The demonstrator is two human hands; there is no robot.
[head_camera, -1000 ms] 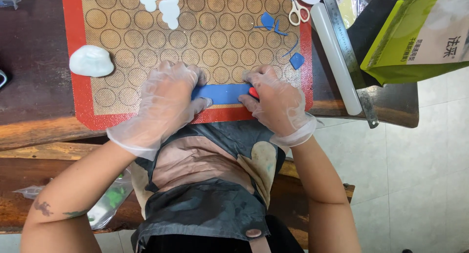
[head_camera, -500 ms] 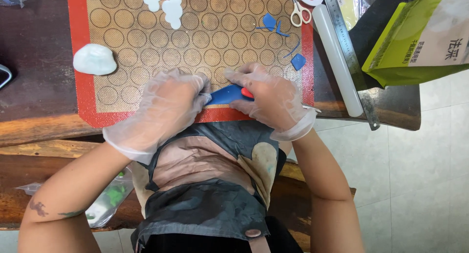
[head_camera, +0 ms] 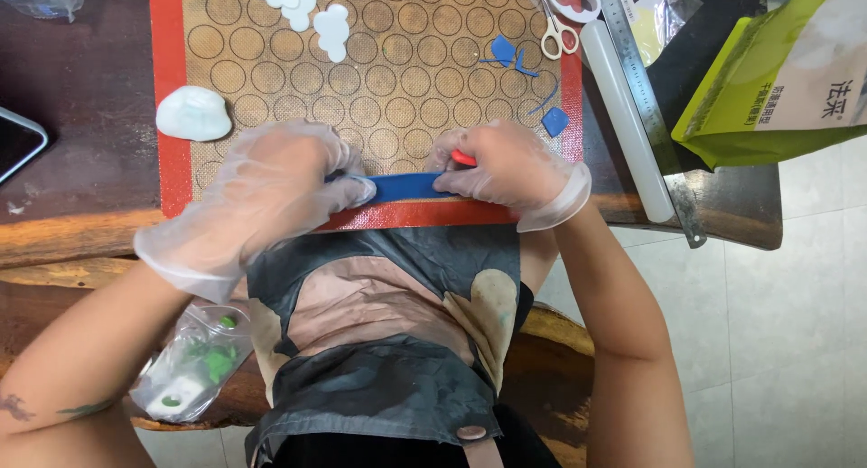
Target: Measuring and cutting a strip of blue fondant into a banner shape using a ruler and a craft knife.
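Strip (head_camera: 405,186) of blue modelling paste lies flat on the mat (head_camera: 379,98), close to the mat's near red border and with its long axis running along that border, left to right. The left hand (head_camera: 271,190), in a clear glove, has its fingertips curled down on the strip's left end. The gloved right hand (head_camera: 506,170) covers the right end, fingers bent over it and over a small red tool (head_camera: 462,158) that peeks out at the knuckles; whether they pinch the tool or merely rest on it cannot be told. Both hands are about equally near, one at each end, so only the middle of the strip shows.

Farther up the mat from the strip lie blue scraps (head_camera: 511,56) and, at the mat's far edge, white cut-outs (head_camera: 307,5); the circled middle between is open. A white lump (head_camera: 193,114) sits just off the mat's left border. Beyond the mat's right border are scissors (head_camera: 558,30), a white roller (head_camera: 625,116), a steel ruler (head_camera: 650,98) and a green bag (head_camera: 777,75). The table edge (head_camera: 81,238) runs just below the mat's near border.
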